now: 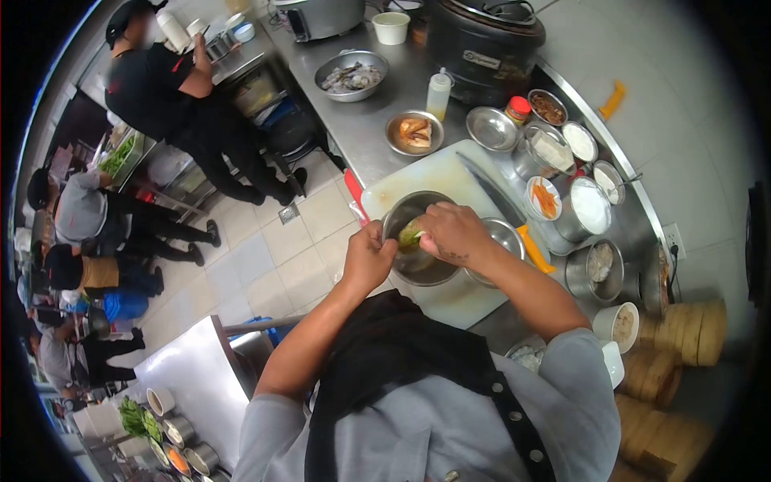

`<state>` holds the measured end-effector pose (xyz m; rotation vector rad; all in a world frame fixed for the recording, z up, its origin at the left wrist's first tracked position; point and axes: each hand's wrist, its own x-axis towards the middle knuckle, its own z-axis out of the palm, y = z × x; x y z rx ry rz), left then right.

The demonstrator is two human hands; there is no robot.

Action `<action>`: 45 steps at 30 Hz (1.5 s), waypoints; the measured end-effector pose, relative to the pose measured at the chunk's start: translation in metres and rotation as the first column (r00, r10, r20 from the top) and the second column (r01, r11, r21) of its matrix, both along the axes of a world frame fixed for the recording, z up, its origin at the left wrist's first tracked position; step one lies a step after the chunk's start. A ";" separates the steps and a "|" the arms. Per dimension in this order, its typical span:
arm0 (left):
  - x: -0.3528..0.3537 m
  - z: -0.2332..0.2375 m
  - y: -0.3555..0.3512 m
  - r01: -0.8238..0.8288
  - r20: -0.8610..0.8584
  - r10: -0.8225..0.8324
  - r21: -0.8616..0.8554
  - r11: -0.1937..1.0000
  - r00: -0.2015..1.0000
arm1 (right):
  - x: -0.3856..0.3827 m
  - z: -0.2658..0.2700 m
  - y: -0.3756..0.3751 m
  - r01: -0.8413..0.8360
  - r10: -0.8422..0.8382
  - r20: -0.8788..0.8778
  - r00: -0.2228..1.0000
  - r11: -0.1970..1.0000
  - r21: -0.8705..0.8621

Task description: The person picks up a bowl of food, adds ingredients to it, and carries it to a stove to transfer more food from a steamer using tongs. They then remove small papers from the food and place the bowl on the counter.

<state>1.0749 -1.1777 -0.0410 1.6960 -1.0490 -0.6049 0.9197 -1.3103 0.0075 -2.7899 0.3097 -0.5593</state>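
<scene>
A steel mixing bowl (pixel 426 269) rests on the white cutting board (pixel 450 309). My left hand (pixel 369 259) grips the bowl's left rim. Inside the bowl, my right hand (pixel 454 234) has its fingers closed on some green and yellowish food (pixel 411 233), partly hidden by the fingers. Just right of the bowl, behind my right wrist, is a second steel bowl (pixel 504 234). A knife (pixel 502 189) with a yellow handle lies along the board's right side, its middle partly covered by my forearm.
Beyond the board stand a bowl of orange and white food (pixel 414 133), a squeeze bottle (pixel 439 95) and a large black cooker (pixel 482 52). Ingredient containers (pixel 585 210) line the right side, near bamboo steamers (pixel 683 333). Several co-workers, one in black (pixel 152 88), stand at left.
</scene>
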 end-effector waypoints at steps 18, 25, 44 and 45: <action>0.074 -0.036 0.062 -0.237 -0.056 0.236 -0.017 0.971 0.970 | -0.102 0.038 0.009 0.551 -0.573 -0.014 0.819 0.782 0.292; 0.104 -0.012 0.166 -0.513 -0.299 0.480 -0.040 0.857 0.825 | -0.124 -0.080 0.005 0.677 -0.699 -0.031 0.714 0.680 0.281; -0.008 0.026 0.582 -0.995 -0.042 0.998 -0.095 0.035 0.039 | 0.154 -0.029 0.297 -0.388 0.401 -0.102 0.910 0.913 0.126; -0.017 0.016 0.610 -0.987 0.093 0.990 -0.127 -0.094 -0.107 | 0.160 -0.027 0.332 -0.508 0.524 -0.077 0.848 0.846 0.162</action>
